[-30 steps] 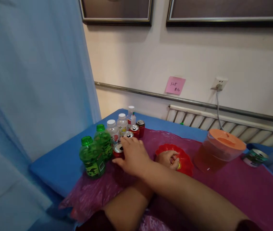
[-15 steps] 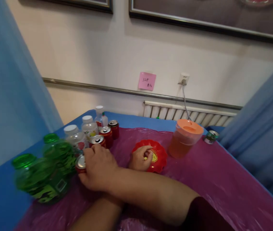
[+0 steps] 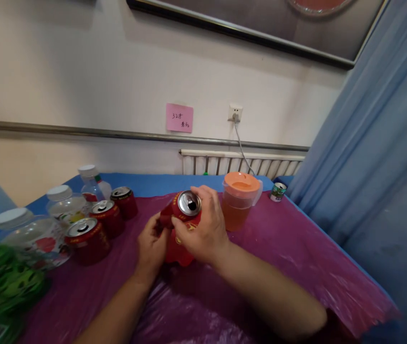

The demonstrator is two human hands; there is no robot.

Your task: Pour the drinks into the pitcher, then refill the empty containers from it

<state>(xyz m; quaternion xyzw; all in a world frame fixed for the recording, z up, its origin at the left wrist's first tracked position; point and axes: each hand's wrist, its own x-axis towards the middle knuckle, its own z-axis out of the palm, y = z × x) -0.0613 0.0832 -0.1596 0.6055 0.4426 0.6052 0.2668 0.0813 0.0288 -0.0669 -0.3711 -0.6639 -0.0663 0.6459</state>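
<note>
My right hand (image 3: 203, 231) is closed round an opened red can (image 3: 189, 204), holding it above the purple table cover, its top facing me. Just below the can, my left hand (image 3: 151, 246) grips the edge of a red plastic plate (image 3: 176, 253), which is tilted up under the can. Both hands meet at the middle of the table. To the left stand three more red cans (image 3: 87, 239) in a row.
Clear white-capped bottles (image 3: 31, 239) and green bottles (image 3: 3, 282) crowd the left edge. An orange-lidded pitcher (image 3: 241, 200) stands just behind my hands, with a small green can (image 3: 278, 192) beyond it. A blue curtain (image 3: 386, 167) hangs at the right. The purple cover (image 3: 278, 258) spans the table.
My right hand picked a red can from the row at the left and carried it right, over the plate. My arms uncrossed. My left hand tilted the plate up. The view swung right.
</note>
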